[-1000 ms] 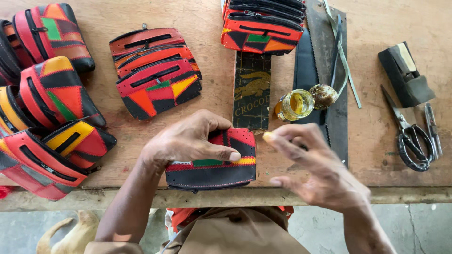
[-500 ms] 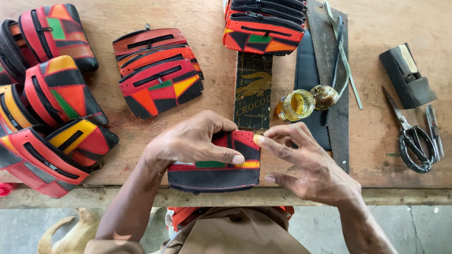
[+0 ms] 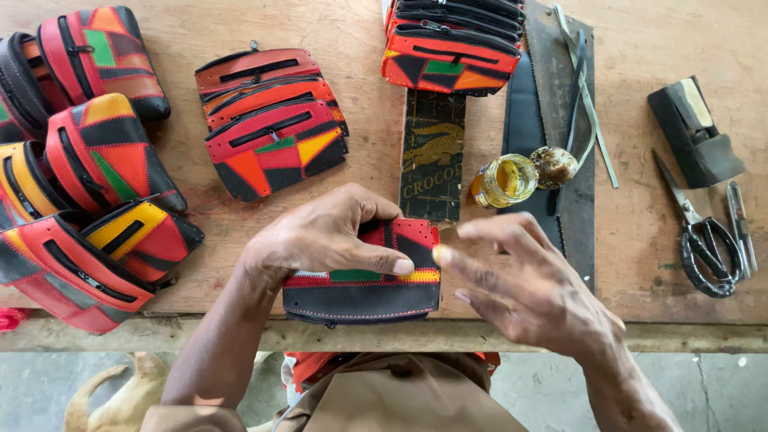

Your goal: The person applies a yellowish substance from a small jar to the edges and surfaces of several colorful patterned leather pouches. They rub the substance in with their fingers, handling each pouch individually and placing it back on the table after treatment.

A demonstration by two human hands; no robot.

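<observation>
- The left hand [image 3: 324, 240] lies flat over a patchwork leather pouch [image 3: 364, 280] at the lower centre of the frame, fingers pressed down on its top and thumb along its coloured band; this grip is pressing the pouch down rather than pinching it.
- The right hand [image 3: 532, 292] hovers just right of the pouch, fingers spread and blurred, its fingertip close to the pouch's right edge; whether it touches, I cannot tell.
- The pouch sits at the near edge of the wooden surface [image 3: 640, 48], its black lower part reaching the rim.
- Open room: bare wood lies right of the hands, between the dark strip [image 3: 572, 216] and the scissors [image 3: 704, 240], and in the upper right corner.
- Counted: three pouches in the fanned stack [image 3: 272, 124] at upper centre-left; about seven in the pile on the left [image 3: 96, 160]; another stack [image 3: 452, 44] at the top centre, its number unclear.
- One small glass jar [image 3: 504, 180] of yellow liquid, its round lid [image 3: 554, 166] touching it.
- One dark green rectangular card [image 3: 432, 156] with a gold reptile figure, just above the pouch.
- One black block [image 3: 694, 132] and one metal tool [image 3: 740, 228] at the right.
</observation>
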